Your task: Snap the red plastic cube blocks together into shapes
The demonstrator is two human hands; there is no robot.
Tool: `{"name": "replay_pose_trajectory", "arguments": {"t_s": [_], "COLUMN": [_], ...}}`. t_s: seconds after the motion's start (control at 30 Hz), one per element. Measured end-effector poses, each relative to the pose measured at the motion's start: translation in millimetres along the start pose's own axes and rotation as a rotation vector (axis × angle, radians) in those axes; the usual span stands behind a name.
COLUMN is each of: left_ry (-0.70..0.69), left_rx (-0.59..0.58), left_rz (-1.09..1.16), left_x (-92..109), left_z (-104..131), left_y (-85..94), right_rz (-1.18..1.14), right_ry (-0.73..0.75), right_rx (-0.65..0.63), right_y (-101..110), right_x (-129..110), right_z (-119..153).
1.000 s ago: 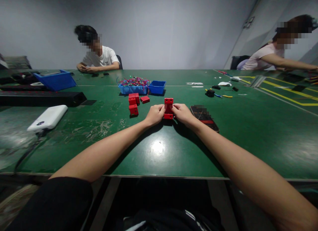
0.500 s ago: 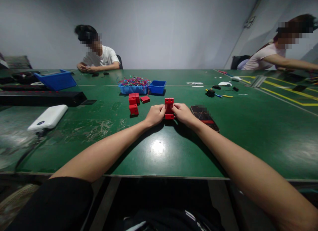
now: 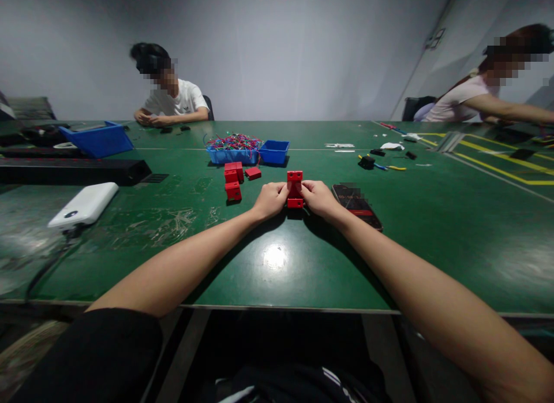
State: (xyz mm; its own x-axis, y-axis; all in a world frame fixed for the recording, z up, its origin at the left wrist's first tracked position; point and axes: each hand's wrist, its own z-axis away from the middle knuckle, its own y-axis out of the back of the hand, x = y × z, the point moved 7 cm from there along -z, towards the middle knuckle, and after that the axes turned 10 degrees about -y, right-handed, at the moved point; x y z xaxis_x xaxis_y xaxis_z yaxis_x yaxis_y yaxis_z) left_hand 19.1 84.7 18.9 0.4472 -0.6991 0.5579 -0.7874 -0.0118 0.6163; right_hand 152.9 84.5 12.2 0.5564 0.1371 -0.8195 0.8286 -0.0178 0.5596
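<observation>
Between my hands is a small red box-like part [image 3: 295,186] with holes at its top, held upright just above the green table [image 3: 277,282]. My left hand [image 3: 272,200] grips its left side, thumb against the edge. On the opposite side my right hand [image 3: 320,198] pinches it, fingers closed. A thin piece, too small to name, shows below my right fingers. Several red blocks [image 3: 232,189] stand to the left of my hands, and a flat red piece [image 3: 253,173] lies beside them. A phone [image 3: 357,206] rests just right of my right hand.
Ahead are a blue tray heaped with coloured wires [image 3: 234,149] and a small blue bin [image 3: 274,152]. A white power bank [image 3: 84,205] with a cable lies left, near a long black case [image 3: 73,171]. Pliers [image 3: 381,165] lie right. Two people sit across the table.
My hands and the red part stay almost in place, with only a tiny shift of my right fingers. The person at the right has moved an arm slightly.
</observation>
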Motion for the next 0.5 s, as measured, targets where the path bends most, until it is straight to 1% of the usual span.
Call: {"name": "replay_pose_trajectory", "arguments": {"t_s": [0.5], "left_ry": [0.064], "left_rx": [-0.001], "left_rz": [0.123], "left_x": [-4.3], "left_z": [1.1], "left_y": [-0.6], "right_rz": [0.010], "right_ry": [0.000], "right_rx": [0.007], "right_y": [0.0], "right_x": [1.1], "right_z": [-1.0]}}
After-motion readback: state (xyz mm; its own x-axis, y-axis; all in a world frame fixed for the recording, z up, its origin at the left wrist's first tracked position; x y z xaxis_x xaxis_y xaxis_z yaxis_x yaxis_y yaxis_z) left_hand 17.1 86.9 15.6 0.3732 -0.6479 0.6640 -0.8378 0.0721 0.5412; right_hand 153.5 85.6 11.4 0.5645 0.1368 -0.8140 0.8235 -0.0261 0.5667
